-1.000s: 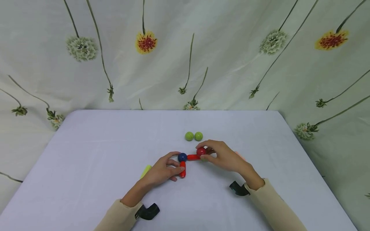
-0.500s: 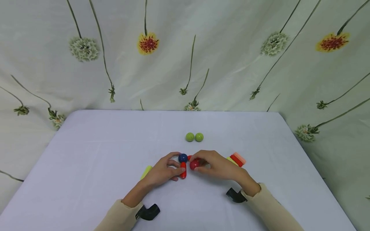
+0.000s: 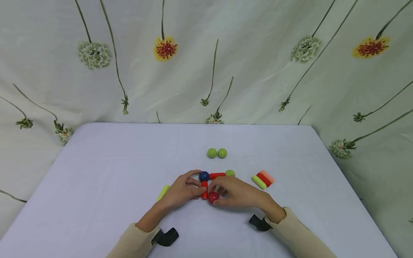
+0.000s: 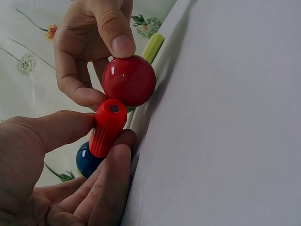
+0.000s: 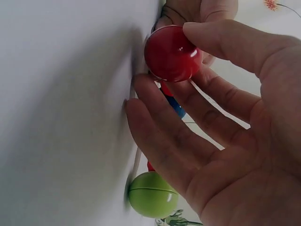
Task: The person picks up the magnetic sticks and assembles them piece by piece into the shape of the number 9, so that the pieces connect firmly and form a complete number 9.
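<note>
Between thumb and fingers, my left hand [image 3: 181, 190] pinches a red ribbed rod [image 4: 106, 134] with a small metal disc in its near end. The rod's far end meets a blue ball [image 3: 204, 176]. From that ball a second red rod [image 3: 217, 175] runs right to a green ball [image 3: 230, 172]. My right hand [image 3: 240, 193] holds a glossy red ball [image 3: 213, 197] with thumb and fingertips, right beside the near end of the pinched rod. In the left wrist view the red ball [image 4: 129, 81] overlaps that end; whether they touch I cannot tell.
Two green balls [image 3: 212, 153] lie farther back on the white table [image 3: 135, 150]. To the right are a yellow-green rod [image 3: 259, 182], a red rod [image 3: 265, 178] and a pink rod [image 3: 267, 175], side by side. Another yellow-green rod [image 3: 162, 191] lies partly behind my left hand.
My right hand has carried the red ball from above the second rod's right end toward me, to the pinched rod's near end. The green ball there now shows. My left hand stays put.
</note>
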`<state>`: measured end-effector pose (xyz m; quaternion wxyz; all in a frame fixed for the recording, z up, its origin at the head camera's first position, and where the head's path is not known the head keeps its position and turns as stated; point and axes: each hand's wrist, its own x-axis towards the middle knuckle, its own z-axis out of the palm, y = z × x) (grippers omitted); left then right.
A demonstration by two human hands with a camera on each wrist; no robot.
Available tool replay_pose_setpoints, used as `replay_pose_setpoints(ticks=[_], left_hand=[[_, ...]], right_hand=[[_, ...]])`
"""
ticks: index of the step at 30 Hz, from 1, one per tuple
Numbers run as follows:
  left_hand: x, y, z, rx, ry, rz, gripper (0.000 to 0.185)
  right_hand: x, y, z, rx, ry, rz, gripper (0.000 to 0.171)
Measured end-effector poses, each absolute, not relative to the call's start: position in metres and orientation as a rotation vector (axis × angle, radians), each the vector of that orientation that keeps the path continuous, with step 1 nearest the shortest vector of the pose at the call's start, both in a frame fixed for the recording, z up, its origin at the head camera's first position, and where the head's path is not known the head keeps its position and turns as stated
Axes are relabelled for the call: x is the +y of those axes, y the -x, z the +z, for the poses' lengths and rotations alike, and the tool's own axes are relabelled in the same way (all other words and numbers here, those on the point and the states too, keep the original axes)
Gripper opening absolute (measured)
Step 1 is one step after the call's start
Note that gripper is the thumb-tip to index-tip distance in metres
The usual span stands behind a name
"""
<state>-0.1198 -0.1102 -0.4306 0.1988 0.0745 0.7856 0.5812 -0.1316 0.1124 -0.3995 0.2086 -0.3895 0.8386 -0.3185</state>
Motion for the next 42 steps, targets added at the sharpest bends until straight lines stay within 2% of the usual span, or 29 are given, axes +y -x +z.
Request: replay_pose_setpoints(ticks=[21,42], left_hand=[[-0.104,0.116,-0.423,2.439,-0.151,1.543,0.06],[-0.106,0.118,-0.432,2.441,-0.165,1.563,0.058]], right_hand=[[0.107,0.127,-0.401,2.35,1.15,-0.86,0.026],[0.102,0.123,-0.404,2.386,1.137,-0.908,0.022]])
